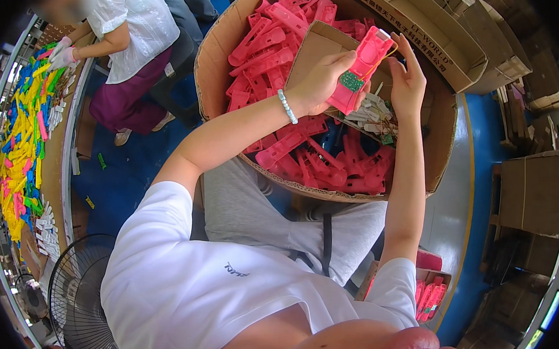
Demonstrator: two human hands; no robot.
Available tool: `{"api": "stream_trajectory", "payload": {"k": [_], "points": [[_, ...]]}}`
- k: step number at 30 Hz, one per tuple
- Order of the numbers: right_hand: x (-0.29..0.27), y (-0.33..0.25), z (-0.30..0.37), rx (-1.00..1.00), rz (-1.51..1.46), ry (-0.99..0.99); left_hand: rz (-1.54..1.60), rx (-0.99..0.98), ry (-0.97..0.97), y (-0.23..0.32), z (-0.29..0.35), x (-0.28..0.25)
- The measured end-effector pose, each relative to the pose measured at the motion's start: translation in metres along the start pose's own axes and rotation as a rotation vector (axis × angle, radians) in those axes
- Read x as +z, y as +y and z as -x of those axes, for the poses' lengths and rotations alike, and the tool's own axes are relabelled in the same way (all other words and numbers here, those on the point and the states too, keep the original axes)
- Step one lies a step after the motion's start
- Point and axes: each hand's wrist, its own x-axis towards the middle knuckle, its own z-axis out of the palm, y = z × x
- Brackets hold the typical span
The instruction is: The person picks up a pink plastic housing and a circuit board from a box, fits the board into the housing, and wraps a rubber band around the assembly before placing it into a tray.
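My left hand (325, 83) is closed round a pink plastic casing (371, 49), which it holds up over a big cardboard box (447, 144). A small green circuit board (351, 81) lies on the casing's lower part, and a thin yellow wire runs along its right edge. Beside the casing's upper end is my right hand (407, 86), its thumb and forefinger apart near the wire; whether they touch it I cannot tell. Many pink plastic casings (268, 57) fill the big box. A smaller open carton (314, 47) sits among them, with white plastic pieces (371, 113) inside.
At left, a co-worker in white (134, 22) wearing gloves bends over a long table heaped with coloured plastic parts (26, 137). A black fan (83, 290) stands behind my left arm. Cardboard boxes (531, 192) line the right side. A small box of pink parts (432, 295) is by my right elbow.
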Motion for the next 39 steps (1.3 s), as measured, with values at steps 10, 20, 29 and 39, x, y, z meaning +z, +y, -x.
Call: {"api": "stream_trajectory", "payload": {"k": [10,20,29,39], "points": [[0.0,0.02,0.007,0.086,-0.044,-0.023,-0.175,0.127,-0.153,0.003,0.006,0.02],[-0.015,-0.036,0.024,0.407,-0.807,-0.299,-1.33,1.128,0.266,0.0,-0.016,0.002],[-0.008,-0.127,0.097,0.093,-0.333,0.076,-1.094,0.889,0.01,-0.013,0.068,0.071],[-0.09,-0.219,0.241,0.229,-0.285,0.27,-0.666,0.627,-0.321,-0.108,0.15,0.152]]}}
